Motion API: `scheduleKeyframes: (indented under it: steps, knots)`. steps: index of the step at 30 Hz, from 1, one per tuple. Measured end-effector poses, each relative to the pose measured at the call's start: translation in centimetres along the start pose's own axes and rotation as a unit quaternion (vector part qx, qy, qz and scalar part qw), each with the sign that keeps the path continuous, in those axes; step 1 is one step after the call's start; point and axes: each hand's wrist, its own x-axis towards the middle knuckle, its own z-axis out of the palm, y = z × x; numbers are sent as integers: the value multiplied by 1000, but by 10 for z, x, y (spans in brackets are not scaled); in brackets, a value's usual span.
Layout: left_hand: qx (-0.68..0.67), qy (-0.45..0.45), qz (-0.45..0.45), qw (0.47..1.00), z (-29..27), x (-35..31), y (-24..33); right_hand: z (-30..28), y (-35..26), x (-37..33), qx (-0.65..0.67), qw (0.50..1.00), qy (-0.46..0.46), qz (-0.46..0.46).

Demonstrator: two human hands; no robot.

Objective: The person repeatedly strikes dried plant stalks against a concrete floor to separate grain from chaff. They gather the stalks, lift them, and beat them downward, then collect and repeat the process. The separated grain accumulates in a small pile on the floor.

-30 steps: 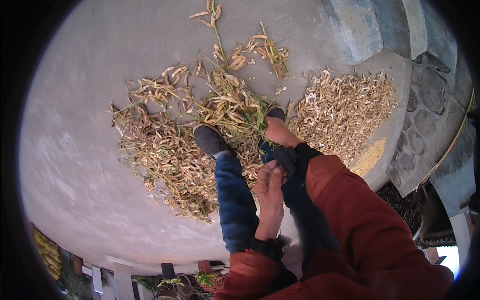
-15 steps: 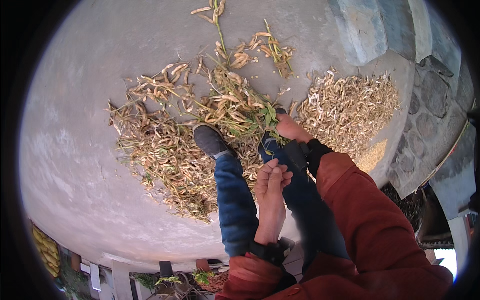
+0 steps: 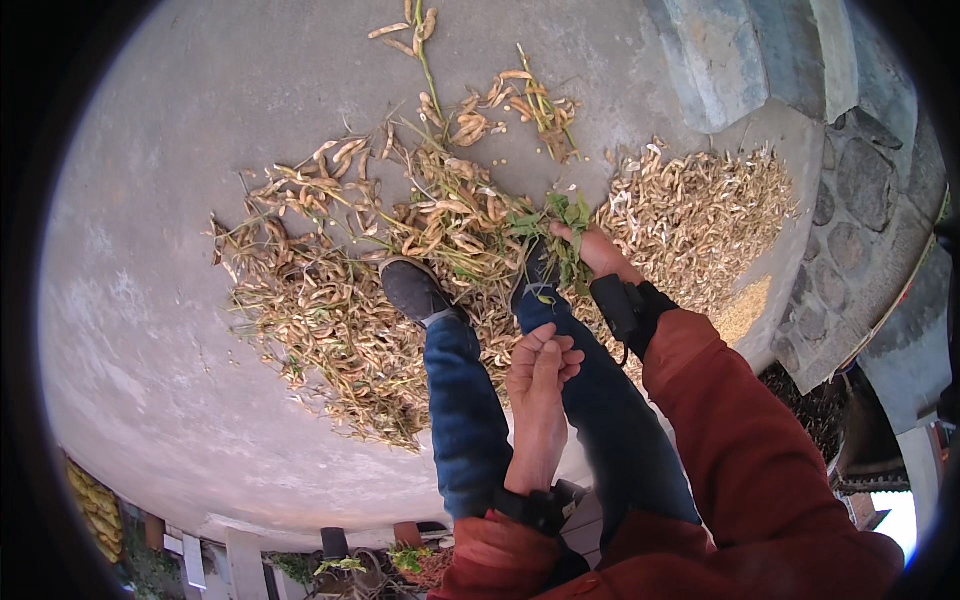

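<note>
My right hand (image 3: pixel 604 256) is closed round a green leafy bean plant (image 3: pixel 570 215), whose leaves hang over my right shoe (image 3: pixel 540 266). A thin strand with a small yellow-green pod (image 3: pixel 545 299) dangles below the leaves, close to the fingertips of my left hand (image 3: pixel 540 378). That hand is curled with thumb against fingers above my right leg; whether anything is pinched in it cannot be made out. Around my left shoe (image 3: pixel 415 287) spreads a heap of dry bean plants and pods (image 3: pixel 330 310).
A second heap of opened, pale pods (image 3: pixel 700 215) lies to the right, beside loose yellow beans (image 3: pixel 748 305). Cut stalks with pods (image 3: pixel 545 105) lie farther ahead on the concrete floor (image 3: pixel 180 200). A stone edging (image 3: pixel 850 240) borders the right side.
My right hand has lifted slightly and moved right, bringing the green leafy plant up over the shoe. My left hand has barely moved.
</note>
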Motion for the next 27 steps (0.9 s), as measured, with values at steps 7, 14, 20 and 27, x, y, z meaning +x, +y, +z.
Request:
scheduleKeyframes:
  steps: [7,14,20,27]
  knots:
    - [1,-16,9,1000,2,1,1,-44,21,-38,129,988,52,69]
    - [1,-22,-2,1000,8,2,4,-101,13,-62,-4,983,182,0]
    - [-13,-9,-13,1000,7,2,8,6,-7,-23,-30,979,-57,-194]
    - [-23,-5,-12,1000,4,2,11,67,-1,39,-378,919,-69,-88]
